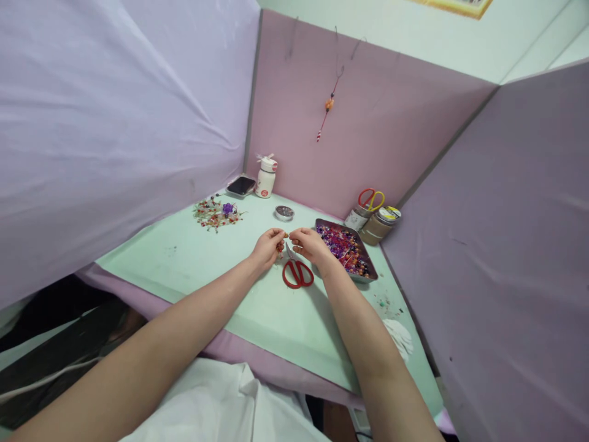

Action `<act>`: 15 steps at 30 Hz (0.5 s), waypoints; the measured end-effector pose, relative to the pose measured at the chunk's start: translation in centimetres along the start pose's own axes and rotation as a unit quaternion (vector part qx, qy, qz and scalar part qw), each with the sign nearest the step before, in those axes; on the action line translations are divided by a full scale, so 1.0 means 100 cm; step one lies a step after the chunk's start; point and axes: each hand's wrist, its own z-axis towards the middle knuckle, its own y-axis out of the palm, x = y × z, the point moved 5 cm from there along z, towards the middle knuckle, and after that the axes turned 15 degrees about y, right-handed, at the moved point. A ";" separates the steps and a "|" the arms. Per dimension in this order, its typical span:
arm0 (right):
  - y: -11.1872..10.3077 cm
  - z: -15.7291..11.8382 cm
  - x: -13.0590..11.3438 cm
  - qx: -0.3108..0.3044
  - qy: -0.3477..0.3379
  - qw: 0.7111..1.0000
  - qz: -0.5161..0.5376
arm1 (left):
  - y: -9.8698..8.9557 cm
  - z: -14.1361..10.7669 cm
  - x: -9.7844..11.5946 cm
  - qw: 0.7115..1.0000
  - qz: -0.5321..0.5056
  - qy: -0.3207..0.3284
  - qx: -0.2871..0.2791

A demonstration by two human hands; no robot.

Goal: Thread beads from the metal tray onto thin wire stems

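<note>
My left hand is closed in a pinch above the middle of the table, with small red beads showing at its fingers. Just to its right, my right hand is also pinched, its fingertips almost meeting the left ones. Whatever lies between the fingertips is too small to make out. Red-handled scissors lie on the table below and between both hands, blades pointing away from me. Beside my right hand stands a dark tray full of purple, red and orange beads.
A pile of beaded strands lies at the left. Farther back are a phone, a white bottle, a round spool, a can with scissors and a jar. A white glove rests at the right; a beaded string hangs behind.
</note>
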 end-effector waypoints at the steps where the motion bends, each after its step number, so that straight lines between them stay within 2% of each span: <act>1: -0.001 0.001 0.001 0.001 0.003 1.000 0.000 | -0.001 0.000 -0.001 1.000 0.003 -0.001 0.004; 7: -0.002 0.005 0.004 0.002 0.017 1.000 -0.014 | -0.002 0.000 -0.002 1.000 0.009 -0.003 0.014; 15: -0.004 0.006 0.004 0.001 0.028 0.999 -0.022 | -0.001 -0.001 0.000 1.000 0.026 -0.008 -0.002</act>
